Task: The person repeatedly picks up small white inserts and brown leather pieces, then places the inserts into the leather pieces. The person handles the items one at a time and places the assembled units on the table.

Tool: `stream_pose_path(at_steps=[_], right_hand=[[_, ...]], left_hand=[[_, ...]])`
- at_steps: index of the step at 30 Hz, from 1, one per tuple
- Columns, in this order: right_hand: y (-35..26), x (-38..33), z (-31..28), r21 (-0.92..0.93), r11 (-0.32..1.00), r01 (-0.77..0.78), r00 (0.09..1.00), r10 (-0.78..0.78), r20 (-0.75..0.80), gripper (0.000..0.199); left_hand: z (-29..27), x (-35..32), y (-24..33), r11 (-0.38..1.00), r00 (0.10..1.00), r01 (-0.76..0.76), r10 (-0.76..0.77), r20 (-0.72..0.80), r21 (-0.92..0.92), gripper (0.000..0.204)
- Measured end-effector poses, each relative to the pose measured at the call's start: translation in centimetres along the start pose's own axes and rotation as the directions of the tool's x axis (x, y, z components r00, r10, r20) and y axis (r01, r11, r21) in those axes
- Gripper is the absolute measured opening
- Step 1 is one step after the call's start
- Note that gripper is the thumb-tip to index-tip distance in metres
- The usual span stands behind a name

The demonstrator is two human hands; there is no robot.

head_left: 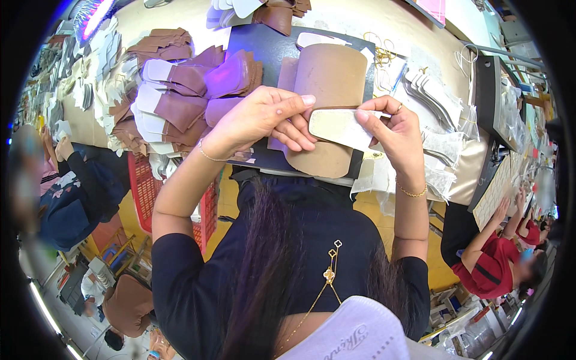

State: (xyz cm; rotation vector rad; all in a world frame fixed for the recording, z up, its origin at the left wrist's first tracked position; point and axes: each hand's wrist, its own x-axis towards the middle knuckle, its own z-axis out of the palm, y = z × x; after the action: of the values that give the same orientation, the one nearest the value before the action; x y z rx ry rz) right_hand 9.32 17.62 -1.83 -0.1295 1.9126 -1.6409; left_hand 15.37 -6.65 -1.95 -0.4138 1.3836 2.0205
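Observation:
My right hand (393, 132) pinches the right end of a cream strip-shaped piece (333, 125) between thumb and fingers. The strip's rounded end, with a dotted edge, points left. It lies across a large tan leather-like piece (330, 69), which shows above and below it. My left hand (273, 120) is at the strip's left end, thumb and fingers apart, fingertips beside the strip and over the tan piece. Whether those fingertips touch the strip I cannot tell. Under the tan piece is a dark board (258, 45).
Stacked brown and white cut pieces (180, 99) cover the table to the left. Gold-handled scissors (384, 54) and curved white pieces (429, 90) lie to the right. A red plastic basket (141, 192) stands below the table's left edge. Other people sit on both sides.

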Motion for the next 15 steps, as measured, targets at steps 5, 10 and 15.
stream_pose_path(at_steps=[5,10,15], right_hand=[[0.1,0.6,0.0,-0.039,0.999,-0.023,1.000,0.023,-0.006,0.020],[0.8,0.7,-0.2,-0.018,1.000,-0.018,1.000,0.018,0.018,0.021],[3.9,1.8,0.6,0.064,0.987,0.150,0.987,-0.146,-0.060,0.026]], left_hand=[[-0.4,0.5,0.3,0.998,0.999,0.030,-0.031,0.011,0.062,0.035],[0.0,0.4,0.4,0.998,1.000,0.007,-0.007,0.001,0.061,0.027],[-0.1,0.4,0.8,0.993,1.000,0.019,-0.016,-0.020,0.114,0.025]])
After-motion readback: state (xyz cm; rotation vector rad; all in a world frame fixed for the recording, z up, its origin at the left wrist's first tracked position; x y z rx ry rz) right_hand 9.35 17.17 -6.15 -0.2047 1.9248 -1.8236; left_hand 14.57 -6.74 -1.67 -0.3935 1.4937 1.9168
